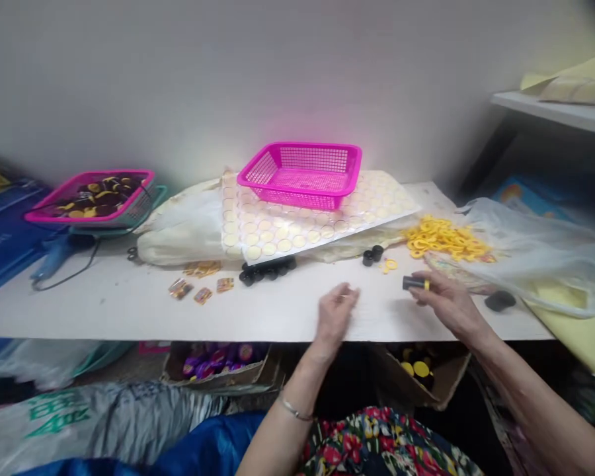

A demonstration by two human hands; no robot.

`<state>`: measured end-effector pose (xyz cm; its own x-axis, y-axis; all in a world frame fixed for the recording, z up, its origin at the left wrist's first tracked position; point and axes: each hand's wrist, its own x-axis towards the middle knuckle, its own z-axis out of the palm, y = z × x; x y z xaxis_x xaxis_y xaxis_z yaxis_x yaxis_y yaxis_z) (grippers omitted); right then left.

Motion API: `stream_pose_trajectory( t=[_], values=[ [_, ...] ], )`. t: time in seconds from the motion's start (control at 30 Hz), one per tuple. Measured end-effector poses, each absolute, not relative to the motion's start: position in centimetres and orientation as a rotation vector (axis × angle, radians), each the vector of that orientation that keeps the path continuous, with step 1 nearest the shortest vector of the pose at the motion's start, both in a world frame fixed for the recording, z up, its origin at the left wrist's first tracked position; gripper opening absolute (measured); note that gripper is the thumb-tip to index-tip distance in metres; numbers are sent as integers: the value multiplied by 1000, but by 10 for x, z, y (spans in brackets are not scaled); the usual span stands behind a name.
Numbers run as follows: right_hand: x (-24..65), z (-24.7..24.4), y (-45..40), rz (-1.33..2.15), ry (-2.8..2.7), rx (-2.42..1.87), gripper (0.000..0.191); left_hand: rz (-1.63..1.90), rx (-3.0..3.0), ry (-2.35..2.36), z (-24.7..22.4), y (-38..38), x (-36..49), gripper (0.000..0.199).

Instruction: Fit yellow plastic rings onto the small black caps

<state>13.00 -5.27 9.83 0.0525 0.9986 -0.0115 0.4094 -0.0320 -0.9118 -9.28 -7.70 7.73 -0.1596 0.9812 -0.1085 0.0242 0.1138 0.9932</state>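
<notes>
Pink plastic rims a basket (136, 193) of dark and yellow pieces (99, 194) at the table's (143, 311) back left, with a blue corded tool (54, 256) nearer the left edge. Small packets (203, 295) lie left of the middle, then a row of black caps (270, 270) beside a sheet of pale yellow discs (282, 244), which carries a second pink basket (305, 178) toward the back edge. The left hand (333, 314) hangs near the front edge, fingers curled; blur hides whether they grip anything. Two black caps (373, 256) stand farther back. Next comes a black cylinder (412, 283), pinched by its yellow band (427, 285) between the thumb and fingers of the right hand (449, 303). It juts leftward from those fingertips, well apart from the left hand, between the front edge and a heap of yellow pieces (446, 239). Just beyond the right hand, near the front right corner, rests a dark round piece (500, 301); a translucent bag (540, 254) covers the right edge.
</notes>
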Motion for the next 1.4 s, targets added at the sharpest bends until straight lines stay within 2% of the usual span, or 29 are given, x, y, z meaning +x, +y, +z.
stream_pose_trajectory(
  t=[0.13, 0.27, 0.4, 0.5, 0.6, 0.67, 0.73, 0.9, 1.1, 1.27, 1.4],
  values=[
    [176, 107, 5, 608, -1367, -1698, 40, 1453, 1293, 2166, 67, -55, -177, 36],
    [201, 127, 57, 492, -1346, -1758, 36, 1342, 1446, 2515, 38, -24, -234, 40],
    [187, 163, 70, 685, -1517, -1748, 31, 1262, 1474, 2487, 31, -15, -237, 45],
    [168, 183, 39, 870, -2187, -1605, 31, 1356, 1399, 2460, 36, -17, -226, 45],
    [151, 173, -13, 1166, -2702, -1397, 31, 1437, 1267, 2422, 34, -14, -220, 50],
    [142, 153, -53, 1026, -2848, -1518, 24, 1450, 1251, 2389, 28, -9, -221, 54],
    [139, 128, -92, 848, -2846, -1708, 21, 1470, 1237, 2366, 24, -5, -223, 51],
    [145, 66, -143, 614, -2549, -1768, 20, 1481, 1167, 2356, 21, -1, -228, 36],
    [142, 11, -148, 612, -2457, -1899, 23, 1578, 1020, 2054, 26, -22, -214, 38],
    [148, 26, -147, 787, -2449, -1858, 30, 1501, 1199, 1951, 34, -43, -184, 35],
    [158, 70, -130, 1244, -2193, -1696, 16, 1334, 1385, 1802, 30, -47, -146, 32]
  ],
)
